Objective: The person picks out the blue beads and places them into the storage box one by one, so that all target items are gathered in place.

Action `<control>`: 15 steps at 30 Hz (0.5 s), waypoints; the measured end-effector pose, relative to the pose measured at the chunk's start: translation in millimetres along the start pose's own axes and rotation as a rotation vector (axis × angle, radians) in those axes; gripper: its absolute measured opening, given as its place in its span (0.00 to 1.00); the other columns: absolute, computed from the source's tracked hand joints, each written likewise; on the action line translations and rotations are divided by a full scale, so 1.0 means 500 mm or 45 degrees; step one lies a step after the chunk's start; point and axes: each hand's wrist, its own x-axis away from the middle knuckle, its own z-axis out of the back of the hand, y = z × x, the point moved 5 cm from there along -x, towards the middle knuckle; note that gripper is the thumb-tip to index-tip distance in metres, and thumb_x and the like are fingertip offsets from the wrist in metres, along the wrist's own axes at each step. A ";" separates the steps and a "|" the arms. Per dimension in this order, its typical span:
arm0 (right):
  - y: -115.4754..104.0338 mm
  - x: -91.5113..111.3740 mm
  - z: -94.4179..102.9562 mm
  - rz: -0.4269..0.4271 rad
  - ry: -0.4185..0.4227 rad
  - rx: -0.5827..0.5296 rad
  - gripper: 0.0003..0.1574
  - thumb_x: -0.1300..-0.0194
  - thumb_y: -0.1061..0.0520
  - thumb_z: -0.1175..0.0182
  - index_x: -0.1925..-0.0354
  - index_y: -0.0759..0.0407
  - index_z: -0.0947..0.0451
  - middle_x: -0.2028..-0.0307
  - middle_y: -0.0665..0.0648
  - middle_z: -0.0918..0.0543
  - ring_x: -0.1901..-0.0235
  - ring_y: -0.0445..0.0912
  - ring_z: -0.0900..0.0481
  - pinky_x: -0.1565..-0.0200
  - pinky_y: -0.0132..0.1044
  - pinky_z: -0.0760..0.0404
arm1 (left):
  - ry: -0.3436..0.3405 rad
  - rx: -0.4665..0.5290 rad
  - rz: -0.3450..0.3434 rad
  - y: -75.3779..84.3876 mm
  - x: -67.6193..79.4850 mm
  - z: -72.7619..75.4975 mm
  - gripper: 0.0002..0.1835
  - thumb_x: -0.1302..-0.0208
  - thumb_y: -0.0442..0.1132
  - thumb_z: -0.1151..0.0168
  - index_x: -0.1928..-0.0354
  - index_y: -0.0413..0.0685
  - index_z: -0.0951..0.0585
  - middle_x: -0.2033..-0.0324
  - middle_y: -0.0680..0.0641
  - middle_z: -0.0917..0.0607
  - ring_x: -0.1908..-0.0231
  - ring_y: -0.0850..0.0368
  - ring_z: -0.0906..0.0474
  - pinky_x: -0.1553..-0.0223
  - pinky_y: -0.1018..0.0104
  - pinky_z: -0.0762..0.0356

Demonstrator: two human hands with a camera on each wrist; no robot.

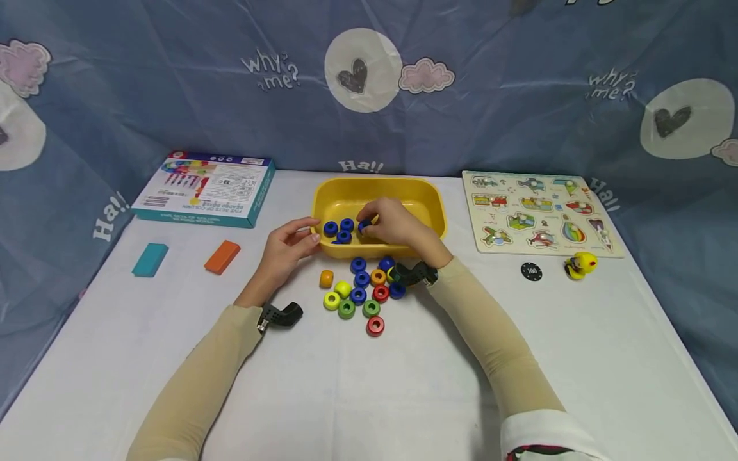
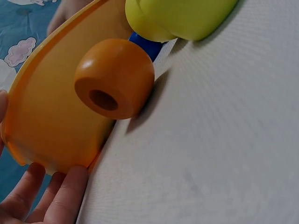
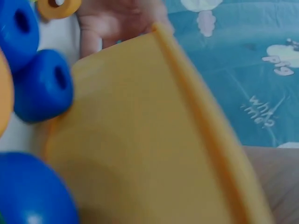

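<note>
A yellow tray stands at the middle of the table with several blue beads in its left part. Over the tray, my right hand pinches a blue bead, partly hidden by the fingers. The left hand touches the tray's left end with extended fingers, and the left wrist view shows fingertips against its wall. Loose beads lie just in front of the tray: blue, red, green, yellow and orange.
At the back left lies a boxed bead set, with a teal block and an orange block before it. On the right are a wooden picture puzzle board, a black round chip and a yellow duck toy.
</note>
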 end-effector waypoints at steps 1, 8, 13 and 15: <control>0.005 -0.002 -0.005 -0.020 -0.024 -0.019 0.18 0.36 0.61 0.36 0.48 0.61 0.19 0.51 0.57 0.15 0.51 0.48 0.20 0.42 0.39 0.19 | -0.002 0.002 -0.002 0.000 -0.001 0.000 0.22 0.33 0.38 0.39 0.39 0.38 0.26 0.38 0.41 0.27 0.52 0.64 0.20 0.53 0.69 0.15; 0.020 -0.004 -0.020 -0.086 -0.108 -0.146 0.23 0.35 0.64 0.39 0.42 0.56 0.23 0.46 0.57 0.18 0.46 0.49 0.20 0.41 0.40 0.19 | -0.010 0.008 -0.014 0.000 -0.001 -0.001 0.22 0.33 0.37 0.39 0.39 0.38 0.26 0.37 0.39 0.27 0.52 0.65 0.20 0.53 0.69 0.15; 0.022 -0.005 -0.022 -0.107 -0.105 -0.175 0.23 0.34 0.66 0.42 0.42 0.55 0.24 0.46 0.57 0.18 0.46 0.48 0.21 0.40 0.39 0.20 | -0.009 -0.002 -0.020 -0.001 0.000 0.001 0.22 0.33 0.37 0.39 0.39 0.37 0.26 0.37 0.39 0.27 0.52 0.65 0.19 0.54 0.69 0.15; 0.023 -0.004 -0.021 -0.111 -0.101 -0.185 0.24 0.34 0.66 0.42 0.41 0.55 0.25 0.46 0.57 0.18 0.46 0.48 0.20 0.40 0.40 0.20 | -0.009 0.002 -0.021 0.000 0.000 0.000 0.22 0.33 0.37 0.39 0.39 0.37 0.26 0.38 0.40 0.27 0.52 0.65 0.19 0.54 0.69 0.15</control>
